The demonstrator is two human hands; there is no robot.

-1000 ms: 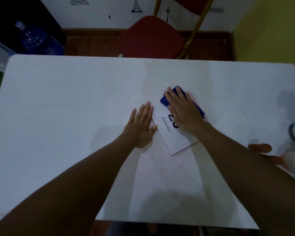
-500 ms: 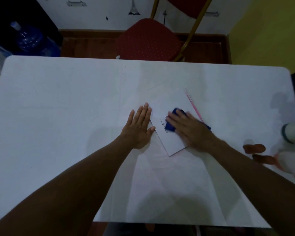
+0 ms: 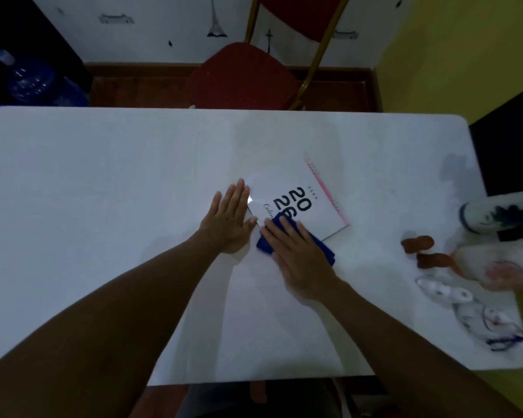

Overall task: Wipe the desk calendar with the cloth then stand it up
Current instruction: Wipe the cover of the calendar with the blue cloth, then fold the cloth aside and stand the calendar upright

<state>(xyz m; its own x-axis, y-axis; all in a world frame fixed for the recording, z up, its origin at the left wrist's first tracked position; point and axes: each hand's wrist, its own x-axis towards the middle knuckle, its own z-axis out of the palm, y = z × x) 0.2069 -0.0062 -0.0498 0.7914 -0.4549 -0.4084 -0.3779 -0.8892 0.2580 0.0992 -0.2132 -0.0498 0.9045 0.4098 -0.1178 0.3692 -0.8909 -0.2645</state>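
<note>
Moved: right hand (image 3: 299, 251) and cloth (image 3: 326, 251) now sit at the calendar's near corner, uncovering "2026".
Left hand (image 3: 228, 220): unmoved, fingers flat and spread, holding nothing, touching the calendar's left edge.
Right fingers: flat, pressing the cloth down.
Calendar (image 3: 296, 200): lying flat on the tabletop (image 3: 103, 191).

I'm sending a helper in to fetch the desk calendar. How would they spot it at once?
Look at the white table, right of its middle, just beyond the person's two hands. The desk calendar lies flat there, a white card with a pink spiral binding along one edge and bold dark "2026" print, unlike the blue cloth beside it.
</note>
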